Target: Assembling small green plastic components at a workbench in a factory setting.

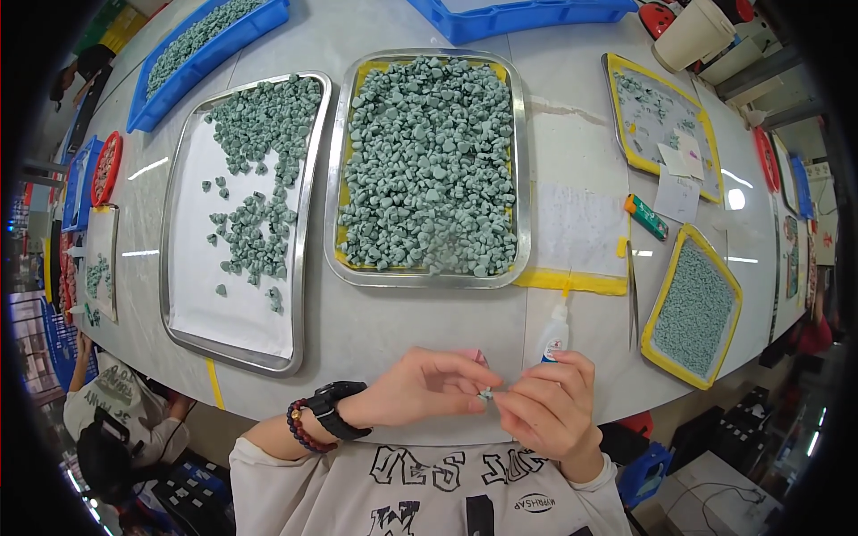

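My left hand [429,384], with a black watch [338,409] and beaded bracelets at its wrist, pinches a small grey-green piece [485,393] between thumb and fingers. Something pink [474,356] shows by its fingertips. Close on the right, my right hand [552,406] has its fingers curled and pressed together, their tips beside the piece; what they grip is too small to make out. A white glue bottle [552,335] with a thin yellow nozzle shows just beyond the right fingers, which hide its lower end. I cannot tell whether that hand touches the bottle.
A metal tray [523,170] heaped with grey-green pieces lies ahead; a white-lined one [192,268] is to its left. Right are tweezers [633,299], a green-orange tube [646,217] and a yellow-edged tray [672,357] of finer bits. Another person [134,406] sits at left.
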Motion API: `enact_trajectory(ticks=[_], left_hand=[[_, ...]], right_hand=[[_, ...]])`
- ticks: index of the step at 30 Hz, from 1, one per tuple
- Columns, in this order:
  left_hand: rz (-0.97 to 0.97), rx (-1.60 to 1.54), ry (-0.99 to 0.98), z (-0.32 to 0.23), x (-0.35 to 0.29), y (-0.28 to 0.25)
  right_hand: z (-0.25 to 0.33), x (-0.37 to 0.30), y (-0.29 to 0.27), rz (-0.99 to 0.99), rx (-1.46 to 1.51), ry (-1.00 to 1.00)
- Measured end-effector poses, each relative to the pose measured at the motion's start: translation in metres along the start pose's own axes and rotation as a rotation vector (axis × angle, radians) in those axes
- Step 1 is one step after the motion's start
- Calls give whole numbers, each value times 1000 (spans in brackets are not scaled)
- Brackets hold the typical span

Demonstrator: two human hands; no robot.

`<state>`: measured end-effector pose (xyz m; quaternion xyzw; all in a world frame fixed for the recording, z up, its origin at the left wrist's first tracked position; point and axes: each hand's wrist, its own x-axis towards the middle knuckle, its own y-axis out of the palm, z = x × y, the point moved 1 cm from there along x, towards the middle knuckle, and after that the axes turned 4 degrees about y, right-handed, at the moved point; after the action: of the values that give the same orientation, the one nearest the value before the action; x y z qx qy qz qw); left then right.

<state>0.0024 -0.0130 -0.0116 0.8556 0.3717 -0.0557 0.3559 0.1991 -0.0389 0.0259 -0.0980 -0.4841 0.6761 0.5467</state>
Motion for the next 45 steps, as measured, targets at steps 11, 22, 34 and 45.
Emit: enact_trajectory(ticks=[11,22,34,45], left_hand=[[-52,-39,4,5,0,-1],[-107,3,134,9,1,0],[-143,287,391,2,-1,4],[-174,433,474,0,-3,7]], right_hand=[[5,1,0,49,-146,-87],[8,2,0,89,-201,-126],[2,0,6,-15,98,141],[2,2,9,20,153,216]])
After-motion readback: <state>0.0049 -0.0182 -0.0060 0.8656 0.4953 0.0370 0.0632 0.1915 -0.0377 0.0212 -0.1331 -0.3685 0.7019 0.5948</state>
